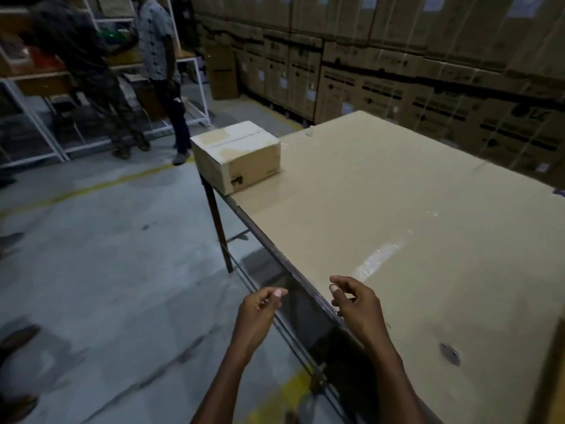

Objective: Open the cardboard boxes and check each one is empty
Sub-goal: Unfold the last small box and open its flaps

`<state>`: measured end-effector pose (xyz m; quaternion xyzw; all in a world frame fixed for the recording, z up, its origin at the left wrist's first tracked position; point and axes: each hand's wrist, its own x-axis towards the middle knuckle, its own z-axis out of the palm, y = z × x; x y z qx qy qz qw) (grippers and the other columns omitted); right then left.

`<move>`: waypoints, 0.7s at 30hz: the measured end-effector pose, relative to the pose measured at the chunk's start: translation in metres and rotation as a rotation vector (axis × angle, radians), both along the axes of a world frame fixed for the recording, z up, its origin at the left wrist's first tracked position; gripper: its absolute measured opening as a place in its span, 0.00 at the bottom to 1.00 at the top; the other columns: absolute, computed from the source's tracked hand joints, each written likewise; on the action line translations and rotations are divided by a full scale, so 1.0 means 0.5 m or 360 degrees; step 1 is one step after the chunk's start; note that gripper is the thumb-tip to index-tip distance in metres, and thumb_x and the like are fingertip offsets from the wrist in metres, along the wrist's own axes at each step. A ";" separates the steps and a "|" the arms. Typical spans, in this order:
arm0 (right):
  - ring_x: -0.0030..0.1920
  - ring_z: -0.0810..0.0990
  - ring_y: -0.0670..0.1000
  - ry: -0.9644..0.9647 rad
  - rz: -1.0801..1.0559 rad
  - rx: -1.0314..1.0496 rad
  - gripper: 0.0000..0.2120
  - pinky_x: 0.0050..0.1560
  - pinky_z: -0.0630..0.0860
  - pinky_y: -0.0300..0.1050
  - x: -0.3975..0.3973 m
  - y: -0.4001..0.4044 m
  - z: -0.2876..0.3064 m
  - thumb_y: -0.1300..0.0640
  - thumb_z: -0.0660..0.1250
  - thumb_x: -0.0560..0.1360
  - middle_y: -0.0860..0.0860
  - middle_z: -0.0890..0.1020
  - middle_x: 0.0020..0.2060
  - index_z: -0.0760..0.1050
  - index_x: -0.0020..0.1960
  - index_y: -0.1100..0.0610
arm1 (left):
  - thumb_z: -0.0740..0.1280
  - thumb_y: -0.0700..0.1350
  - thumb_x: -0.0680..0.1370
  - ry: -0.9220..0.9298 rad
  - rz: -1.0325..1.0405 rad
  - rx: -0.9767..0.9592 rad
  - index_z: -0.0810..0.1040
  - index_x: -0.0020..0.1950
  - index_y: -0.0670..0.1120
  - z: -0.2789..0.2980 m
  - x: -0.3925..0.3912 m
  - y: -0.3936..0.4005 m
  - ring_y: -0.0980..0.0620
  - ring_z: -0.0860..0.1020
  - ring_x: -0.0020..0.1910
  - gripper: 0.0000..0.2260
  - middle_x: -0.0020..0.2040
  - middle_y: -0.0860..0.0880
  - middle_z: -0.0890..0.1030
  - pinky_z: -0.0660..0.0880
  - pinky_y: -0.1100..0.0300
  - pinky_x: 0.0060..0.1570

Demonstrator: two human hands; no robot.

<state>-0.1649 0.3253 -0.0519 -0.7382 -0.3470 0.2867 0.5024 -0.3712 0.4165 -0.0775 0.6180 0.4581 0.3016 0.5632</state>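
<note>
Head view looks forward and down from above the table edge; hands near, stacked cartons far.

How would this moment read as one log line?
small brown cardboard box: shut, far table corner | left hand: empty | right hand: empty | step: reach box

Tan cardboard box with black print — on tan table sheet — grey floor, yellow lines.

Cardboard-covered table, stacked cartons behind, two people by white shelving
</note>
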 end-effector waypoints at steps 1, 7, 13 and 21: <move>0.49 0.86 0.50 -0.0001 0.0013 -0.0002 0.11 0.52 0.83 0.56 0.001 0.041 -0.005 0.58 0.69 0.79 0.43 0.86 0.48 0.83 0.53 0.43 | 0.66 0.51 0.83 0.0025 0.0007 -0.0013 0.86 0.55 0.54 -0.006 -0.001 0.028 0.58 0.85 0.51 0.09 0.49 0.57 0.87 0.79 0.58 0.53; 0.49 0.86 0.51 0.0039 0.0134 -0.0072 0.09 0.53 0.83 0.54 0.011 0.301 -0.040 0.56 0.70 0.80 0.44 0.85 0.49 0.82 0.52 0.43 | 0.66 0.50 0.83 0.0112 0.0079 0.0001 0.87 0.54 0.55 -0.019 0.009 0.245 0.54 0.85 0.50 0.08 0.50 0.55 0.87 0.82 0.50 0.56; 0.47 0.86 0.49 -0.0058 0.0261 -0.0145 0.07 0.55 0.82 0.55 0.036 0.561 -0.038 0.56 0.70 0.79 0.42 0.85 0.48 0.82 0.54 0.46 | 0.67 0.50 0.83 0.0198 0.0172 0.0088 0.86 0.51 0.56 0.003 0.018 0.485 0.58 0.84 0.50 0.08 0.48 0.58 0.87 0.80 0.57 0.52; 0.53 0.82 0.40 -0.0170 0.0348 -0.0161 0.09 0.56 0.82 0.53 0.021 0.838 -0.044 0.56 0.69 0.80 0.42 0.84 0.51 0.83 0.59 0.50 | 0.66 0.49 0.84 0.0237 0.0100 0.0198 0.86 0.56 0.50 0.061 0.024 0.830 0.54 0.83 0.53 0.09 0.52 0.52 0.86 0.80 0.55 0.55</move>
